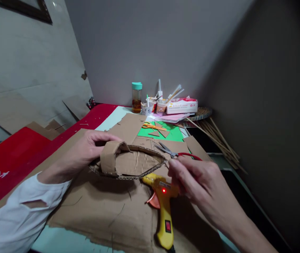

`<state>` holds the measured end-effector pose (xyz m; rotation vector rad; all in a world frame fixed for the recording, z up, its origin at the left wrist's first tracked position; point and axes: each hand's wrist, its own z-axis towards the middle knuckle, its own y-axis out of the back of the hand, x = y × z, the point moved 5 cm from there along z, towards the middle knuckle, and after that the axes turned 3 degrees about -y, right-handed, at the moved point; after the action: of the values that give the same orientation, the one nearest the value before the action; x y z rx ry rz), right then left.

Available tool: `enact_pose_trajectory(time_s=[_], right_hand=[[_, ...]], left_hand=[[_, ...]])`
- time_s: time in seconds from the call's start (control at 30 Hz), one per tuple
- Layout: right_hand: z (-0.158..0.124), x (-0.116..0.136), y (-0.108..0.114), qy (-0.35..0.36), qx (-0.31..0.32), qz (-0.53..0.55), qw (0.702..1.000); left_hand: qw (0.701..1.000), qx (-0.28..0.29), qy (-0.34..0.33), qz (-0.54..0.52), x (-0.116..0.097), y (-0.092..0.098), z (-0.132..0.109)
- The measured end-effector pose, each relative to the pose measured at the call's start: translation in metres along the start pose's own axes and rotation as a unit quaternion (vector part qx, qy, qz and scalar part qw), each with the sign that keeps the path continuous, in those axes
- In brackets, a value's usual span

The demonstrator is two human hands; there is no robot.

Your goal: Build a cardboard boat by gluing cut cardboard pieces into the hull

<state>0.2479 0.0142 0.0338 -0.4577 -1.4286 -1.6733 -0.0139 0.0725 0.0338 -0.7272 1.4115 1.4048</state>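
Note:
My left hand [86, 150] grips the rear of a hollow, boat-shaped cardboard piece [137, 164], which has a low wall round its edge and a curved band over one end. The piece is held above the table, its pointed end facing right. At that tip, my right hand [195, 177] is closed in a pinch; whatever lies between its fingertips is too small to make out. Below them a yellow glue gun [164, 214] with a glowing red light lies on a large cardboard sheet [113, 207]. Red-handled scissors [175, 153] lie open just behind the tip.
Orange scissors [154, 127] and cardboard scraps rest on a green sheet [175, 135]. Farther back stand a drink bottle [136, 98], paper cups [161, 106] with sticks and a tissue pack [182, 105]. Thin wooden sticks [225, 142] lie at right, a red box [13, 158] at left.

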Motion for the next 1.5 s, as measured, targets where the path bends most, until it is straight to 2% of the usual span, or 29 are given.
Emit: enact_pose_trajectory(time_s=[0.13, 0.4, 0.53, 0.67, 0.8, 0.97, 1.1, 1.2, 1.33, 1.5], right_hand=[[-0.002, -0.001, -0.005, 0.036, 0.028, -0.142, 0.989], [-0.014, -0.005, -0.024, 0.042, 0.139, -0.232, 0.962], [-0.013, 0.003, -0.021, 0.074, 0.11, -0.192, 0.972], [-0.007, 0.012, -0.011, 0.077, 0.02, -0.132, 0.988], [-0.005, 0.013, -0.005, 0.048, -0.035, -0.034, 0.998], [-0.01, 0.015, -0.003, 0.024, -0.081, 0.05, 0.995], [-0.012, 0.016, -0.012, -0.016, -0.052, 0.126, 0.991], [-0.011, 0.011, -0.025, -0.063, -0.01, 0.191, 0.98], [-0.01, 0.007, -0.035, -0.112, -0.006, 0.241, 0.964], [-0.009, 0.006, -0.042, -0.144, 0.022, 0.271, 0.952]], left_hand=[[0.997, -0.068, -0.032, -0.003, -0.006, 0.007, -0.003], [0.983, -0.161, -0.027, -0.081, -0.004, 0.017, 0.0], [0.977, -0.194, -0.039, -0.073, -0.004, 0.02, 0.001], [0.975, -0.214, -0.055, -0.034, -0.01, 0.017, -0.002], [0.972, -0.215, -0.09, 0.031, -0.017, 0.002, -0.009], [0.949, -0.175, -0.205, 0.161, -0.027, -0.028, -0.024], [0.934, -0.137, -0.262, 0.202, -0.026, -0.048, -0.03], [0.93, -0.123, -0.27, 0.217, -0.024, -0.056, -0.03], [0.93, -0.115, -0.268, 0.222, -0.024, -0.06, -0.031], [0.948, -0.102, -0.213, 0.212, -0.019, -0.056, -0.023]])
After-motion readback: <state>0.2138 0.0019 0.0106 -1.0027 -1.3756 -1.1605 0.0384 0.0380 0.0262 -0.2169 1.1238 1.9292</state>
